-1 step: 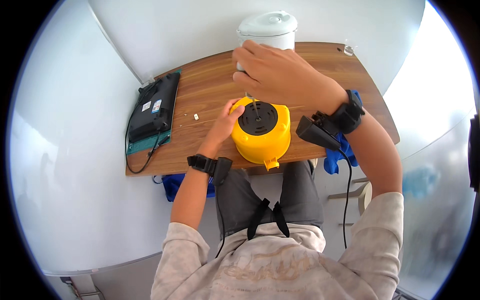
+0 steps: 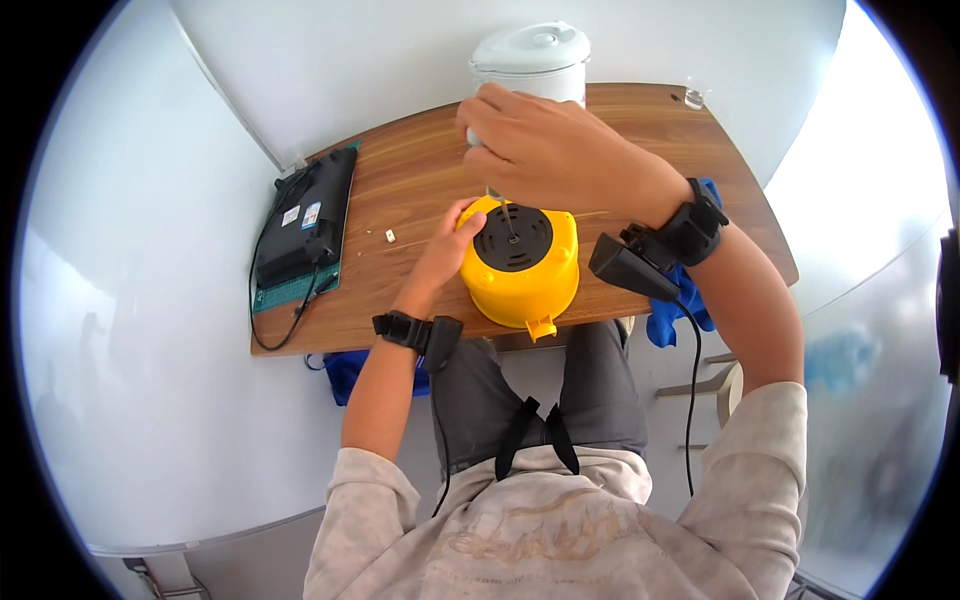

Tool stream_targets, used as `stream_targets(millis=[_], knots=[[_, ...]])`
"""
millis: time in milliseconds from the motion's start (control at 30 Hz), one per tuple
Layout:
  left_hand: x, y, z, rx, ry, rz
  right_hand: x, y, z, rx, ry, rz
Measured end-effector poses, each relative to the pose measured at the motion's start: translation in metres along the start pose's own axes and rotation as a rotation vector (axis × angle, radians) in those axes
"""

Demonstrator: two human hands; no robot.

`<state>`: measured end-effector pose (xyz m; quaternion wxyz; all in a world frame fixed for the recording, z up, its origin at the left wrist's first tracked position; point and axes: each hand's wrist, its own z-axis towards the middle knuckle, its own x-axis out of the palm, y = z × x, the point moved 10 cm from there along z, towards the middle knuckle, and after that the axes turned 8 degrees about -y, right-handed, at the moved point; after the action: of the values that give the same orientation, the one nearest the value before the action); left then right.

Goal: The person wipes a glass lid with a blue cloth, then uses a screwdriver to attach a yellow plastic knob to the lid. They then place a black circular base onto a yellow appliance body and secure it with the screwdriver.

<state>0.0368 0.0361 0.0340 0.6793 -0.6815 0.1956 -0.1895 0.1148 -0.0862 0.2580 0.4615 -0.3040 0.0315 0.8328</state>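
A round yellow plastic appliance housing (image 2: 522,295) sits near the table's front edge, its black slotted disc (image 2: 532,243) facing up. My right hand (image 2: 560,145) is closed round the pale handle of a screwdriver (image 2: 507,218), most of which the fingers hide. The thin shaft runs down, slightly tilted, to the small hole at the disc's centre. On the housing's left side, my left hand (image 2: 442,250) grips the rim, thumb on top by the disc's edge and fingers round the far side. A small yellow spout-like tab (image 2: 541,328) points toward me.
A black flat appliance (image 2: 300,225) with a cord rests on a green mat (image 2: 285,293) at the left. A white lidded container (image 2: 532,68) stands at the back. A clear cup (image 2: 695,95), blue cloth (image 2: 670,320) and small white piece (image 2: 390,236) are also around the wooden table (image 2: 400,150).
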Motion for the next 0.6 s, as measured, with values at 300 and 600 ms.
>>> stream_targets(millis=[300,600], knots=[[0.001,0.004,0.0,-0.028,-0.027,-0.019,-0.003,-0.026,-0.006,0.406,0.113,0.088],[-0.007,0.011,0.005,-0.018,-0.016,-0.031,-0.001,-0.014,-0.007,0.303,-0.059,0.081]])
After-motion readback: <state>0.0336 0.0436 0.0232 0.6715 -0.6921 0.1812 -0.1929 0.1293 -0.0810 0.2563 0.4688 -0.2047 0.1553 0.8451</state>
